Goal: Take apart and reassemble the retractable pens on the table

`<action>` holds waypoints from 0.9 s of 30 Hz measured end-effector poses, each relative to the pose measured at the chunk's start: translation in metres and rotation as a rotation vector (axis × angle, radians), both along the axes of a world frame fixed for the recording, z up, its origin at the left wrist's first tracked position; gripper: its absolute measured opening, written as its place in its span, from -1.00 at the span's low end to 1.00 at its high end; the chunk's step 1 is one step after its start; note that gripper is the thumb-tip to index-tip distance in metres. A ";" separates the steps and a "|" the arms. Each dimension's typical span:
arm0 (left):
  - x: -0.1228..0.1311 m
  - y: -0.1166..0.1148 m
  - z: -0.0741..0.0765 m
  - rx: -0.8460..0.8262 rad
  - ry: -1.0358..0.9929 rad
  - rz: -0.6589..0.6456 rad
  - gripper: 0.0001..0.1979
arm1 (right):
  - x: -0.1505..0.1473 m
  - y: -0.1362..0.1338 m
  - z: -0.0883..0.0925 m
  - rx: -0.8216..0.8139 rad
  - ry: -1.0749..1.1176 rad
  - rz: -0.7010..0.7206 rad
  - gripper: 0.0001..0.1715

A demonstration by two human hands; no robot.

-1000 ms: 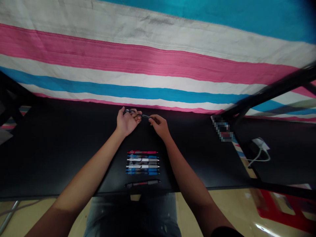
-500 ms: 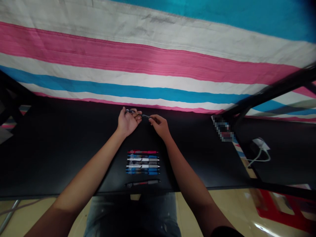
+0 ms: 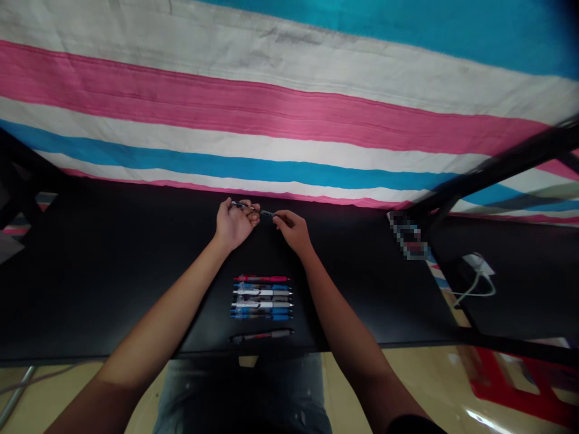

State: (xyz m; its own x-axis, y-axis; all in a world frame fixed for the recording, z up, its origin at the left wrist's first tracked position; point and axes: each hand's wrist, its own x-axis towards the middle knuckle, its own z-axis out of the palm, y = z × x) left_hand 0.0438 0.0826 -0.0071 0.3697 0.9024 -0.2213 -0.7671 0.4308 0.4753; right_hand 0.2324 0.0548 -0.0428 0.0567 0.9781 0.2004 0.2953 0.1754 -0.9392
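Both my hands hold one dark pen (image 3: pixel 260 210) level above the far part of the black table (image 3: pixel 113 271). My left hand (image 3: pixel 233 223) is closed around the pen's left end, thumb and fingers pinching it. My right hand (image 3: pixel 292 230) pinches the pen's right end with curled fingers. Nearer to me, between my forearms, lies a neat row of several pens (image 3: pixel 261 298) in red, blue, white and grey. A single dark pen with a red band (image 3: pixel 261 334) lies apart near the table's front edge.
A striped pink, white and blue cloth (image 3: pixel 289 120) hangs behind the table. At the right stand a black metal frame (image 3: pixel 488 175), a white charger with cable (image 3: pixel 474 271) and a red object (image 3: pixel 520 386) on the floor.
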 end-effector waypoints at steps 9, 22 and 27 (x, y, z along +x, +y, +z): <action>0.001 -0.001 -0.002 0.032 0.113 0.024 -0.49 | 0.000 -0.001 0.001 -0.010 0.002 -0.001 -0.66; -0.003 0.006 -0.001 0.083 0.254 0.031 -0.34 | 0.000 0.000 0.001 -0.002 0.045 -0.014 -0.68; -0.009 0.016 -0.011 0.253 0.574 0.177 -0.64 | 0.004 0.001 0.003 0.008 0.047 -0.052 -0.68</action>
State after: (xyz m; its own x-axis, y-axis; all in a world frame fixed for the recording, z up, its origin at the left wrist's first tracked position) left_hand 0.0346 0.0986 -0.0179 0.0967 0.9890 -0.1118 -0.4103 0.1419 0.9009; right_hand 0.2364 0.0560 -0.0403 0.1168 0.9720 0.2037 0.2596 0.1681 -0.9510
